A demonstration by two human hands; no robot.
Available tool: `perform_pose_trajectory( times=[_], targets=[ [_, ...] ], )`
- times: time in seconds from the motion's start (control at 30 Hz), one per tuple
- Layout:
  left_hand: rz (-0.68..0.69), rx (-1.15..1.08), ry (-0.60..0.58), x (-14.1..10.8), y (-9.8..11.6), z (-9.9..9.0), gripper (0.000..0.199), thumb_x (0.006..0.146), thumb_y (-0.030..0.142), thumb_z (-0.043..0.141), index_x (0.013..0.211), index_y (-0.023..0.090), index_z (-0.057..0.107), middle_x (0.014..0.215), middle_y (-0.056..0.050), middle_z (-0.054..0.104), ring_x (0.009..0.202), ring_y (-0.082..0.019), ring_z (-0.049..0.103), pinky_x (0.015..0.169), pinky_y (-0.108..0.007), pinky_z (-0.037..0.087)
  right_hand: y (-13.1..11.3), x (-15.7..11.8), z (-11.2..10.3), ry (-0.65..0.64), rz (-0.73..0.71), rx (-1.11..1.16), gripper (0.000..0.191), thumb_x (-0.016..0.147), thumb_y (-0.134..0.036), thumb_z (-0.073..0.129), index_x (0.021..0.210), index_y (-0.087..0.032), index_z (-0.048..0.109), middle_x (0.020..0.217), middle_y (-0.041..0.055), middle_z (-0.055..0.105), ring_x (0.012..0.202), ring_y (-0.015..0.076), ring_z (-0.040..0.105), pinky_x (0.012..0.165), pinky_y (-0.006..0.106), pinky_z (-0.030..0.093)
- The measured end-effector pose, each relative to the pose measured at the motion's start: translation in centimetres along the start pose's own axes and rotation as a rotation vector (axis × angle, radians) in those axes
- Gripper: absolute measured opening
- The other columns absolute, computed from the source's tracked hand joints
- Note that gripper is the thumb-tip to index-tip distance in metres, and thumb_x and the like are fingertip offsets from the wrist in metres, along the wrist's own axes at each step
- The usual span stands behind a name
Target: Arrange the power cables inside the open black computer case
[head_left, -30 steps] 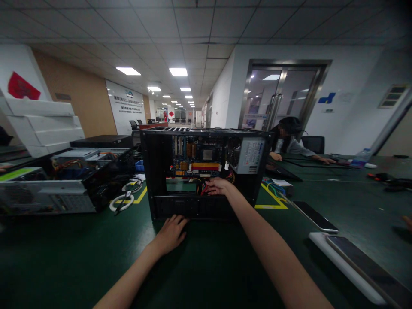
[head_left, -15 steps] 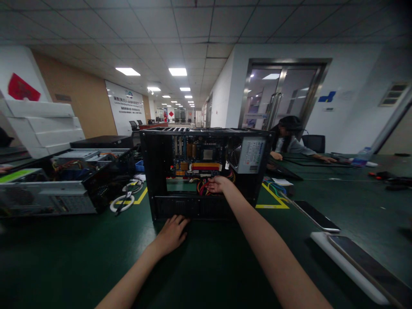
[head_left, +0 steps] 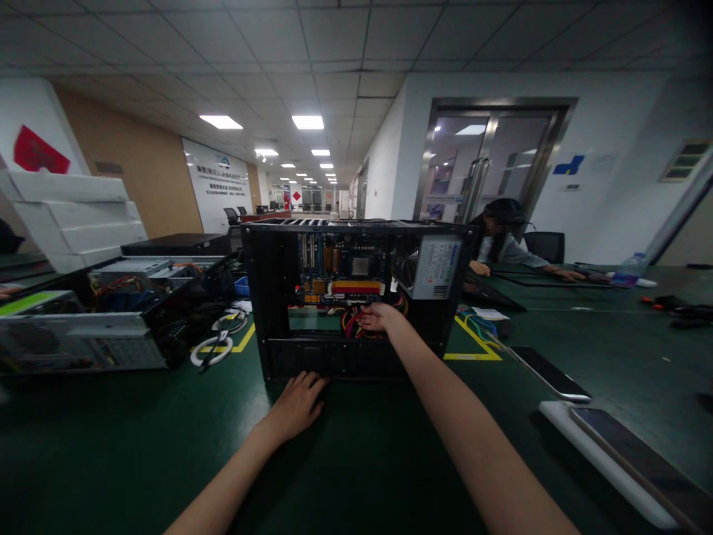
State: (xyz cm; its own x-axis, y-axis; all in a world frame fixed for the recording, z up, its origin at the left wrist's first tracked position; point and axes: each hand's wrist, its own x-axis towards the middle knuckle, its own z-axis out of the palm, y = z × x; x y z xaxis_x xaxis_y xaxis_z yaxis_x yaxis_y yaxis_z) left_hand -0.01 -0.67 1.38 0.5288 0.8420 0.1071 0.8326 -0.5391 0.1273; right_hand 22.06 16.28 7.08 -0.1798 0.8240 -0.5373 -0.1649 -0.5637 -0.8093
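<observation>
A black computer case (head_left: pixel 312 358) stands on the green table with its open side facing me. Inside it are a motherboard (head_left: pixel 339 256), with a bare square of metal at the processor socket, and a silver power supply (head_left: pixel 437 266) at the upper right. My right hand (head_left: pixel 376 317) reaches into the lower part of the case, its fingers closed around a bundle of red, black and yellow power cables (head_left: pixel 350 322). My left hand (head_left: pixel 299 401) lies on the table, fingers stretched out, their tips at the bottom edge of the case.
To the left lies another opened computer case (head_left: pixel 111 327), with coiled cables (head_left: pixel 212 351) beside it. Phones (head_left: pixel 549 374) and a white slab (head_left: pixel 607 464) lie at the right. A person (head_left: pixel 509 249) sits across the table near a bottle (head_left: pixel 629 269).
My right hand has shifted very slightly among the cables, staying in the case. The left hand keeps its place.
</observation>
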Motion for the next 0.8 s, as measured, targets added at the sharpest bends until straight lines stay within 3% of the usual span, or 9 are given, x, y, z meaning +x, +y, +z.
perform_pose_trajectory(
  times=[0.8],
  targets=[
    [-0.008, -0.003, 0.002, 0.12, -0.23, 0.39, 0.038, 0.078, 0.026, 0.04, 0.115, 0.028, 0.036, 0.114, -0.004, 0.042, 0.106, -0.022, 0.037, 0.087, -0.039, 0.032, -0.06, 0.02, 0.18, 0.02, -0.02, 0.117, 0.014, 0.081, -0.012, 0.035, 0.068, -0.016, 0.038, 0.069, 0.0022, 0.047, 0.062, 0.0096, 0.05, 0.058, 0.024, 0.045]
  ],
)
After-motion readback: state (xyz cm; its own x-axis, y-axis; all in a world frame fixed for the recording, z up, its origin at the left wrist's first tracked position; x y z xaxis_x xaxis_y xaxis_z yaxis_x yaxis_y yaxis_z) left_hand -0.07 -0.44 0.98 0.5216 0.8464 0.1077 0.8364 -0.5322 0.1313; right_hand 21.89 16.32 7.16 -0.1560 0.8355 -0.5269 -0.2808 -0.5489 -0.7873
